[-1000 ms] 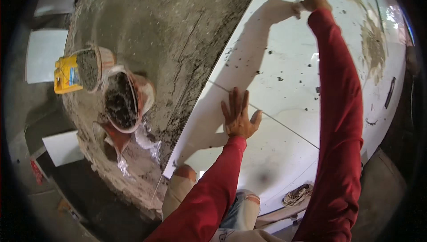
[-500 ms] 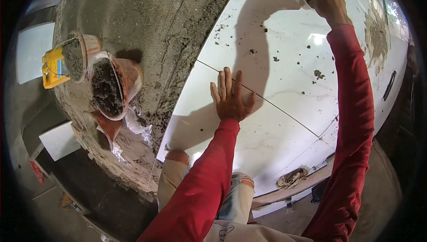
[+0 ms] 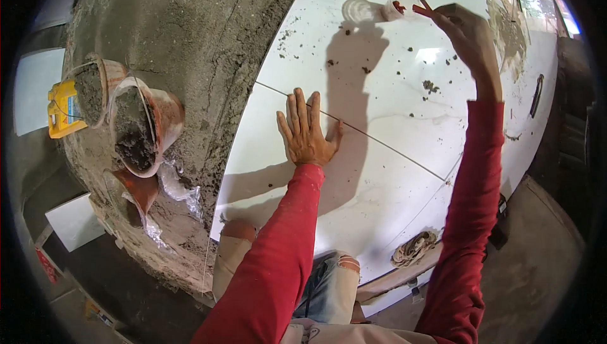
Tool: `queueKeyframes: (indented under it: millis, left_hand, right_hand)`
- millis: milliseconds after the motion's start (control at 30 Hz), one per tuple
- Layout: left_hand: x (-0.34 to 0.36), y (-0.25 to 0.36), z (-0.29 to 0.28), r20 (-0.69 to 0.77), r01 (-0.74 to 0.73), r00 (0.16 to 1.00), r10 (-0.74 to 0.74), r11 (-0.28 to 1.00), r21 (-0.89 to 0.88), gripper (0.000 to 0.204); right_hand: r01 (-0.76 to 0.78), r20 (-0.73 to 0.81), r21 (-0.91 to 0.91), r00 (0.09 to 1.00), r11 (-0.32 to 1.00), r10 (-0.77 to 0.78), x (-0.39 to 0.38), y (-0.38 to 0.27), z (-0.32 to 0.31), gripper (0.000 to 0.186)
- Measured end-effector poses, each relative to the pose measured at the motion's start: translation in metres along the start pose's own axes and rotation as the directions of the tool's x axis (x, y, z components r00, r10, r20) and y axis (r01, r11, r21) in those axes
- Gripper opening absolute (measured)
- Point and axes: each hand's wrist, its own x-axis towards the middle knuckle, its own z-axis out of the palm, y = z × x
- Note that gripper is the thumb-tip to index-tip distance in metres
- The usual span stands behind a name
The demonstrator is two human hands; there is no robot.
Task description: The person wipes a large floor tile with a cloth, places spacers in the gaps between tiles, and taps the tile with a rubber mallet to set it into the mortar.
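Observation:
My left hand (image 3: 308,130) lies flat with spread fingers on a large white tile (image 3: 284,192), its fingertips close to the joint with the tile (image 3: 392,107) beyond. Out over the far tile, my right hand (image 3: 469,37) pinches a small red plastic piece (image 3: 425,9); its exact kind is hard to make out. Just left of those fingers stands a clear plastic cup (image 3: 393,1) with something red inside. Dark crumbs of mortar (image 3: 430,86) are scattered over the far tile.
Left of the tiles is a rough mortar bed (image 3: 183,22). On it stand buckets of mortar (image 3: 167,116) and a yellow container (image 3: 63,110). A crumpled rag (image 3: 414,249) lies at the near tile edge. A dark thin tool (image 3: 537,96) rests at right.
My right hand has drawn back from the cup to the right, now with a red piece in its fingers. My left hand stays flat on the tile. The view has shifted slightly.

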Motion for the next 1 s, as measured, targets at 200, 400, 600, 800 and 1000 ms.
queueKeyframes:
  millis: [200,400,600,800,1000]
  left_hand:
    - [-0.005,-0.01,0.013,-0.142,-0.068,0.988,0.055,0.994,-0.088,0.076]
    - [0.0,-0.015,0.021,-0.385,-0.191,0.918,0.097,0.958,-0.214,0.062]
    - [-0.053,-0.059,0.013,-0.425,-0.436,0.846,0.322,0.876,-0.205,0.05]
    - [-0.109,-0.096,0.012,-0.277,-0.191,0.946,0.167,0.98,-0.061,0.062]
    - [-0.104,-0.092,0.007,-0.279,-0.156,0.95,0.14,0.987,-0.037,0.065]
  right_hand:
    - [-0.479,0.406,0.44,0.86,0.759,0.308,-0.161,-0.033,0.076,0.016]
    - [-0.654,0.535,0.488,0.748,0.578,0.393,-0.335,-0.08,0.148,0.027]
    - [-0.607,0.273,0.373,0.795,0.702,0.543,-0.425,-0.073,0.177,0.025]
    - [-0.381,-0.129,0.272,0.896,0.884,0.425,-0.462,-0.091,0.187,0.019]
    - [-0.253,0.057,-0.095,0.964,0.963,0.259,-0.437,-0.106,0.171,0.015]
